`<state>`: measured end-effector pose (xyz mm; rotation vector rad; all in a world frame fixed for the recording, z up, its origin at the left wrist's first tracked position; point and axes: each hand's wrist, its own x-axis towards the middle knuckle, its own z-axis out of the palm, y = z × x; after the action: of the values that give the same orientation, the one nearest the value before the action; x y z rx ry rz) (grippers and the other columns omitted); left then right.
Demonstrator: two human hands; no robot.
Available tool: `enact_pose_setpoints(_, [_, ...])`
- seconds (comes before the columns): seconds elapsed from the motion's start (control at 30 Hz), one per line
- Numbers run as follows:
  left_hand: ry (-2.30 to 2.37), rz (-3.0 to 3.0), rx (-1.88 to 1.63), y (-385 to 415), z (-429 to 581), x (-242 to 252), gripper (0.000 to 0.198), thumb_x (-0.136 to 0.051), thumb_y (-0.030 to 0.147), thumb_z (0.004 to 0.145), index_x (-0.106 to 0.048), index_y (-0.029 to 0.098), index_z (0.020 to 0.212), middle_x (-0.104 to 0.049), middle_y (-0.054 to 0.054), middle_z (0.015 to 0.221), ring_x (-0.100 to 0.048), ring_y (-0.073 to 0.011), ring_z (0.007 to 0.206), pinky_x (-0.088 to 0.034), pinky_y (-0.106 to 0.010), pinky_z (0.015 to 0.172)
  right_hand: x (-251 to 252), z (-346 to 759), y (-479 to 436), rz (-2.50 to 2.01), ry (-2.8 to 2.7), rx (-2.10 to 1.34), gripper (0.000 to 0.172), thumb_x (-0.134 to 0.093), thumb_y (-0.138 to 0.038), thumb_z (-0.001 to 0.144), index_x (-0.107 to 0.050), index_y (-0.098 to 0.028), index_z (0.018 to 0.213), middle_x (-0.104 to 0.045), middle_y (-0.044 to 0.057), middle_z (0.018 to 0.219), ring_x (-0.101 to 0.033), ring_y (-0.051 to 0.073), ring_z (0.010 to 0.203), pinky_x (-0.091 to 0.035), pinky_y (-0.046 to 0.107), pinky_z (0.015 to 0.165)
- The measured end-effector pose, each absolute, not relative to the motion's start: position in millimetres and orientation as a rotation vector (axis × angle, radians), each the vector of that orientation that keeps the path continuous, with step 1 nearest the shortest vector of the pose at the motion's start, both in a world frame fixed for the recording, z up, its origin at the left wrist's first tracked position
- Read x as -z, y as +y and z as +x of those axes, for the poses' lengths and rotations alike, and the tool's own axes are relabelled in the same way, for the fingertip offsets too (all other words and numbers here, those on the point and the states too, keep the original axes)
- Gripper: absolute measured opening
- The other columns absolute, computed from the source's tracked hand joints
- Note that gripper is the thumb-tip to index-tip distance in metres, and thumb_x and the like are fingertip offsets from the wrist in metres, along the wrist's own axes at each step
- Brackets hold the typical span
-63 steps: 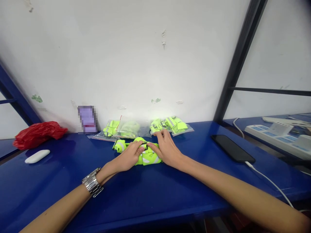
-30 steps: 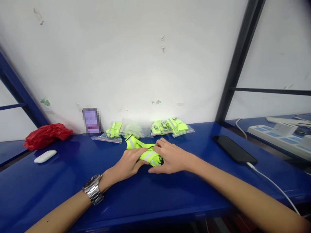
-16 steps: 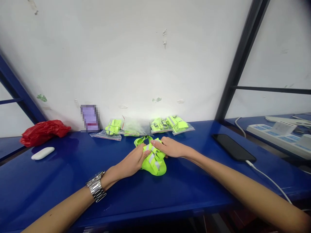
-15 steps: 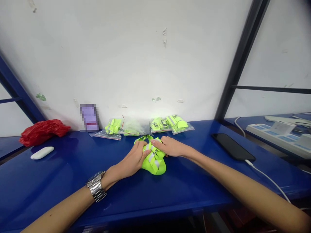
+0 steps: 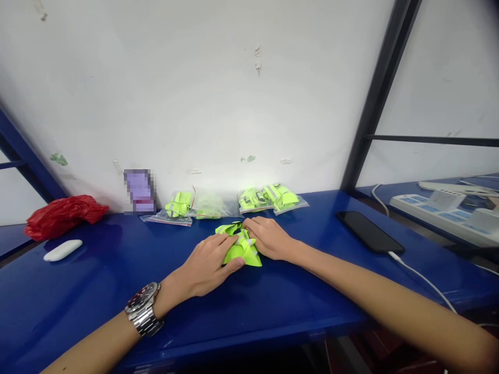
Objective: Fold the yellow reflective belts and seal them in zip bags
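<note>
A neon-yellow reflective vest (image 5: 244,249) with silver strips lies bunched into a small bundle on the blue table (image 5: 218,317). My left hand (image 5: 206,262), a steel watch on its wrist, lies over the left side of the vest. Its fingers are stretched across the fabric and its thumb is apart along the near edge. My right hand (image 5: 271,236) has its fingers curled over the vest's right side; the fingertips are partly hidden.
Clear zip bags with yellow pieces, including a left bag (image 5: 179,205) and a right bag (image 5: 283,197), line the wall. At left are a red plastic bag (image 5: 64,215), a white case (image 5: 63,250) and a pixelated upright panel (image 5: 140,191). A cabled phone (image 5: 368,231) and power strip (image 5: 440,213) are right.
The vest is in a smaller, more compact bundle; its rounded near flap no longer hangs toward me. My left hand has flattened onto it, and my right fingers have moved down its right side.
</note>
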<state>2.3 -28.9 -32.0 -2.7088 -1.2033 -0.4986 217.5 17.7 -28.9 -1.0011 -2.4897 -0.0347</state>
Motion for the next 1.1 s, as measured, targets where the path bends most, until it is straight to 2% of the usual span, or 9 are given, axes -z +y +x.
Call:
enact_pose_setpoints(0.07, [-1.251, -2.681, 0.445, -29.8, 3.9, 30.6, 0.054, -0.043, 0.059, 0.091, -0.057, 0.015, 0.119, -0.064, -0.014, 0.111, -0.062, -0.0296, 0.1, -0.05, -0.043, 0.084, 19.3, 223.6, 12.3, -0.961, -2.483, -0.148, 0.028, -0.029, -0.025, 0.101, -0.054, -0.016, 0.11, -0.06, 0.005, 0.084, -0.053, 0.017, 0.071, -0.035, 0.029, 0.067])
enact_pose_setpoints(0.13, [-1.24, -2.67, 0.411, -27.5, 5.1, 30.9, 0.047, -0.046, 0.054, 0.092, -0.058, 0.015, 0.113, -0.065, -0.015, 0.109, -0.062, -0.0308, 0.099, -0.05, -0.043, 0.082, 11.0, 229.1, 5.4, -0.951, -2.509, -0.298, 0.04, -0.025, -0.04, 0.102, -0.049, -0.017, 0.124, -0.063, 0.006, 0.087, -0.056, 0.019, 0.075, -0.037, 0.03, 0.069])
enact_pose_setpoints(0.27, [-1.206, -2.686, 0.401, -18.4, 4.2, 30.6, 0.027, -0.046, 0.034, 0.093, -0.058, 0.014, 0.107, -0.067, -0.014, 0.105, -0.063, -0.0287, 0.096, -0.048, -0.037, 0.077, 11.6, 230.0, -5.6, -0.847, -2.659, -0.068, 0.079, -0.051, -0.071, 0.081, -0.041, -0.014, 0.135, -0.062, 0.017, 0.108, -0.058, 0.031, 0.092, -0.04, 0.039, 0.079])
enact_pose_setpoints(0.33, [-1.249, -2.714, 0.441, -13.9, 2.4, 28.1, 0.024, -0.042, 0.031, 0.093, -0.06, 0.015, 0.096, -0.068, -0.011, 0.096, -0.064, -0.0253, 0.086, -0.045, -0.033, 0.071, 18.2, 225.0, -7.0, -0.808, -2.676, 0.048, 0.073, -0.051, -0.07, 0.083, -0.047, -0.011, 0.126, -0.062, 0.018, 0.105, -0.058, 0.03, 0.09, -0.038, 0.039, 0.081])
enact_pose_setpoints(0.47, [-1.418, -2.821, 0.64, -8.8, -0.7, 22.6, 0.038, -0.027, 0.034, 0.098, -0.055, 0.018, 0.077, -0.063, -0.003, 0.07, -0.057, -0.0177, 0.062, -0.037, -0.028, 0.058, 28.1, 212.4, -3.2, -0.877, -2.554, -0.099, 0.048, -0.028, -0.058, 0.097, -0.052, -0.016, 0.095, -0.06, 0.006, 0.078, -0.053, 0.018, 0.067, -0.032, 0.029, 0.065])
enact_pose_setpoints(0.67, [-1.692, -2.72, 1.021, -7.8, 3.3, 29.6, 0.033, -0.025, 0.039, 0.1, -0.048, 0.021, 0.115, -0.056, 0.004, 0.065, -0.055, -0.0161, 0.053, -0.038, -0.026, 0.053, 26.4, 199.7, 0.6, -1.118, -2.425, -0.122, 0.05, -0.016, -0.049, 0.102, -0.051, -0.019, 0.083, -0.055, -0.001, 0.063, -0.046, 0.013, 0.055, -0.024, 0.029, 0.063])
enact_pose_setpoints(0.83, [-1.347, -2.366, 1.214, -4.1, 6.1, 46.7, 0.035, -0.028, 0.026, 0.099, -0.055, 0.019, 0.119, -0.061, -0.01, 0.1, -0.06, -0.0221, 0.094, -0.049, -0.036, 0.081, 23.6, 194.8, 3.2, -1.321, -2.419, -0.082, 0.05, -0.018, -0.046, 0.102, -0.057, -0.019, 0.089, -0.066, 0.004, 0.077, -0.059, 0.02, 0.069, -0.026, 0.03, 0.064])
enact_pose_setpoints(0.93, [-1.133, -2.416, 1.087, -8.0, 5.5, 47.1, 0.042, -0.03, 0.022, 0.099, -0.042, 0.02, 0.138, -0.052, -0.015, 0.128, -0.05, -0.0251, 0.121, -0.043, -0.043, 0.1, 23.8, 195.8, 9.1, -1.458, -2.425, -0.081, 0.053, -0.016, -0.045, 0.102, -0.059, -0.017, 0.09, -0.069, 0.009, 0.087, -0.064, 0.024, 0.078, -0.032, 0.031, 0.068])
enact_pose_setpoints(1.1, [-0.901, -2.652, 0.564, -15.1, 6.6, 33.9, 0.079, -0.047, 0.053, 0.092, -0.011, 0.017, 0.152, -0.029, -0.018, 0.154, -0.03, -0.0325, 0.141, -0.034, -0.048, 0.111, 22.3, 202.2, 19.1, -1.539, -2.46, -0.163, 0.058, -0.011, -0.045, 0.102, -0.061, -0.016, 0.098, -0.07, 0.013, 0.1, -0.065, 0.025, 0.085, -0.037, 0.031, 0.068])
